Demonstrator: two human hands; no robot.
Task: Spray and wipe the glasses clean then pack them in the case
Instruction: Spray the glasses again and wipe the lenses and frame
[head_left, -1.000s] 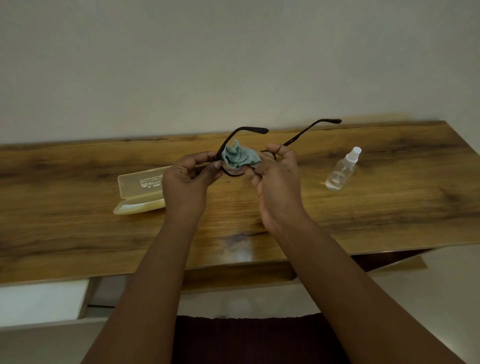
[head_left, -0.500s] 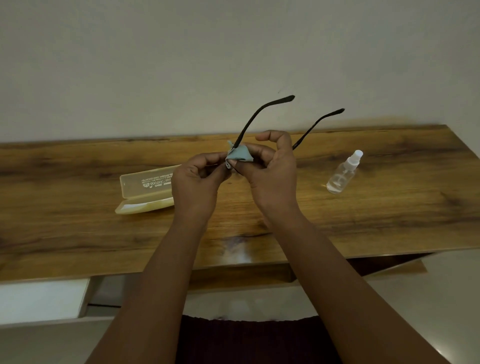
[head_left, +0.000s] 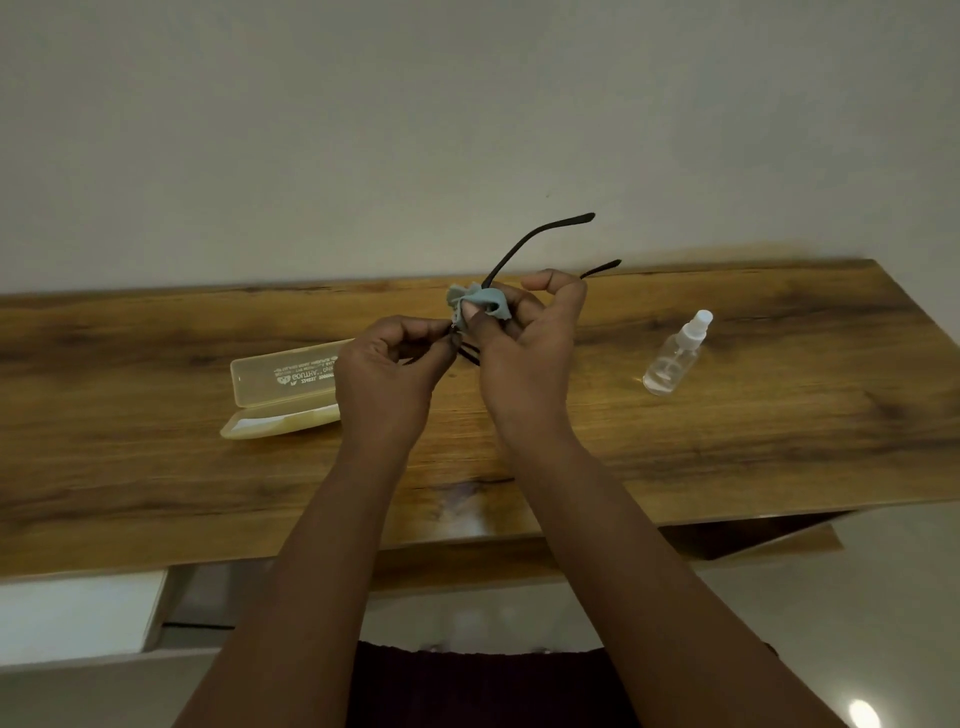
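Note:
Black-framed glasses (head_left: 524, 240) are held above the wooden table, their two temple arms pointing up and away to the right. My left hand (head_left: 387, 371) pinches the frame's left end. My right hand (head_left: 524, 343) presses a small blue-grey cloth (head_left: 483, 300) against the frame; the lenses are mostly hidden behind my fingers and the cloth. A translucent yellowish glasses case (head_left: 280, 387) lies open on the table, left of my hands. A small clear spray bottle (head_left: 672, 356) with a white nozzle lies on its side to the right.
The wooden table (head_left: 779, 415) runs along a plain pale wall. Its front edge is close to me, its right end just beyond the bottle. A white drawer front (head_left: 78, 618) shows below the left side.
The glasses have tilted and turned in my hands, the temple arms swinging up and then to the right. The cloth has bunched tighter under my right fingers. Case and bottle have not moved.

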